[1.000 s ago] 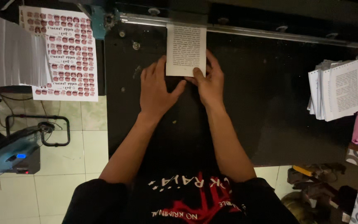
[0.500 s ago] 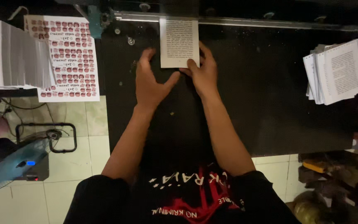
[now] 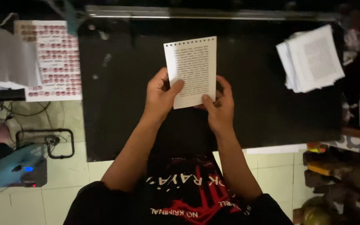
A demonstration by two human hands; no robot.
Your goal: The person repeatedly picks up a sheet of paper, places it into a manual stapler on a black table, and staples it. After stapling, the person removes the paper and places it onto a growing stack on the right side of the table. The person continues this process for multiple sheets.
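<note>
Single head-worn view, looking straight down, fairly close over black table (image 3: 117, 104), dim edges perhaps cropped

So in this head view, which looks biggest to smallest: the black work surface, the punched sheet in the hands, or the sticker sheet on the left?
1. Black work surface, by far.
2. Sticker sheet.
3. Punched sheet, though it's held nearer the camera and the two look close, so that order is unsure.
</note>
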